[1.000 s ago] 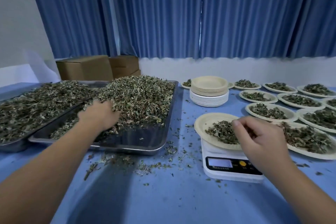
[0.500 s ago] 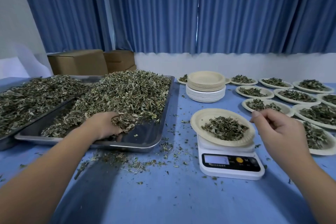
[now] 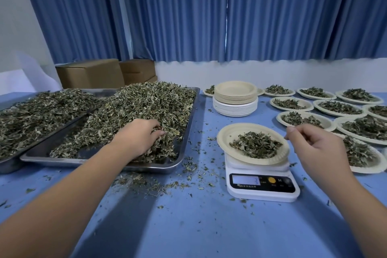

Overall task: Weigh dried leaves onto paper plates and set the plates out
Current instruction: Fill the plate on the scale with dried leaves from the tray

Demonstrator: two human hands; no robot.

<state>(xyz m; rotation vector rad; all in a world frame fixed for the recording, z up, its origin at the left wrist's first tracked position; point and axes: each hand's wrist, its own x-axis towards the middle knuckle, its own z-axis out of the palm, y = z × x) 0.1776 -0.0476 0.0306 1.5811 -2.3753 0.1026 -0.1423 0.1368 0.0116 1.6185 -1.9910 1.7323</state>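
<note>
Head view. The left hand (image 3: 139, 136) is sunk in the heap of dried leaves (image 3: 150, 102) at the near end of the metal tray (image 3: 146, 166). Its fingers curl down around a clump, and the fingertips are buried and hidden.

The right hand (image 3: 314, 146) hangs just beside the right rim of the plate (image 3: 230, 134). Thumb and forefinger are pinched together and the other fingers are curled. Whether a leaf fragment sits in the pinch is too small to tell.

The plate rests on the white scale (image 3: 261, 186) and carries a small pile of leaves. The scale display is lit but unreadable.

A stack of plates (image 3: 235, 98) stands behind the scale. The filled plates (image 3: 291, 103) lie in rows to the right, and the outermost are cut off by the frame edge or partly covered by the right hand.

A second tray (image 3: 12, 163) of leaves is cut off at the left edge. Loose fragments lie scattered on the blue table (image 3: 199, 226).
</note>
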